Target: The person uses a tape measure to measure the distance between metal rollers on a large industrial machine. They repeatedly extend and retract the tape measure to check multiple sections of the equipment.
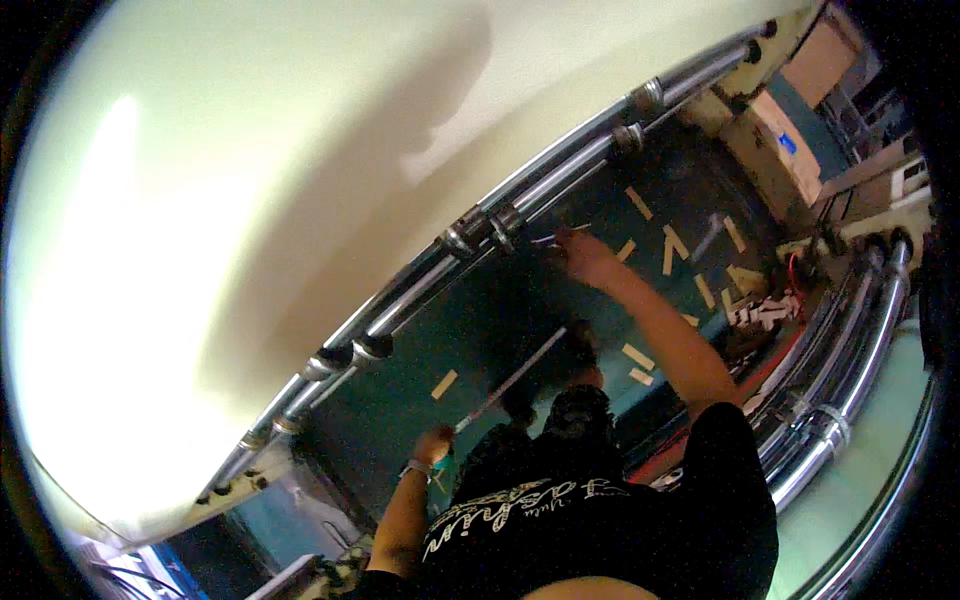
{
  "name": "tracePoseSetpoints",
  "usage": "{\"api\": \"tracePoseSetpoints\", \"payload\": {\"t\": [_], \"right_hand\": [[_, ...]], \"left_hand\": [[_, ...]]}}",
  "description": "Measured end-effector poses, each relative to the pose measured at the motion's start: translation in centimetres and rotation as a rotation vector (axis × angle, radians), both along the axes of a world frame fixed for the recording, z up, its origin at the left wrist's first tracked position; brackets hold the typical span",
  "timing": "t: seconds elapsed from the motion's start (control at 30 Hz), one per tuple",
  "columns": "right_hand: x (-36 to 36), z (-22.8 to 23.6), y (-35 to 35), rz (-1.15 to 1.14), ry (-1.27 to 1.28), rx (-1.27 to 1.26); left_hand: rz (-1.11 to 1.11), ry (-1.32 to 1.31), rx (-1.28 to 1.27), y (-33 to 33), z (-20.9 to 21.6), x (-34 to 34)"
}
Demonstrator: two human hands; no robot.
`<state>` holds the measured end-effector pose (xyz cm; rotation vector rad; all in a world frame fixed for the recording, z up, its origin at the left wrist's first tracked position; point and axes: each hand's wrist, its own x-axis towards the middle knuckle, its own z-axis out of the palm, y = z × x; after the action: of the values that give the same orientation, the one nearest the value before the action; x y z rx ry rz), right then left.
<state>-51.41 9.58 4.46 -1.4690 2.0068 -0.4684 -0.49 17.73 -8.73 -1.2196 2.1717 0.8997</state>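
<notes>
Long pale strip (pixel 512 380) at my left hand, slanting alongside the chrome rods

The long pale strip lies on my side of the paired chrome rods (pixel 415 300), apart from them and running roughly the same way. My left hand (pixel 433 445), with a band (pixel 418 466) at the wrist, has its fingers closed on the strip's lower end, well clear of the rods. My right hand (pixel 587 258) is nearer the rods, beside their middle joint, and pinches a thin pale stick (pixel 543 240) whose tip points toward them. Exactly how the fingers sit is too blurred to tell.

On my side of the rods spreads a dark green surface (pixel 400 380), with short tan pieces (pixel 638 203) scattered over it, most of them to the right of my right hand. Directly beyond the rods curves a broad white surface (pixel 180 250) with a large shadow on it. Across the dark surface from the rods runs another set of metal tubes (pixel 850 370), with a red cable (pixel 793 268) beside it. My black shirt (pixel 620 520) fills the part below.
</notes>
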Motion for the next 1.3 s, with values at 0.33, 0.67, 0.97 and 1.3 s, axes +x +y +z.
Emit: {"api": "tracePoseSetpoints", "payload": {"t": [0.33,0.67,0.97,1.3], "right_hand": [[7.4,5.2,-4.0,0.046,-0.175,-0.779],[11.2,3.4,-5.3,-0.323,-0.290,-0.813],[14.3,4.3,-5.6,-0.700,-1.424,-0.576],[13.2,3.4,-5.7,-0.638,-1.020,-0.636]], "left_hand": [[0.168,0.084,-0.045,2.5,-2.3,6.8],[0.389,0.086,0.002,4.6,-0.1,8.6],[0.578,0.199,0.144,4.6,-6.8,11.8],[0.188,0.071,-0.032,3.6,-3.6,7.5]]}}
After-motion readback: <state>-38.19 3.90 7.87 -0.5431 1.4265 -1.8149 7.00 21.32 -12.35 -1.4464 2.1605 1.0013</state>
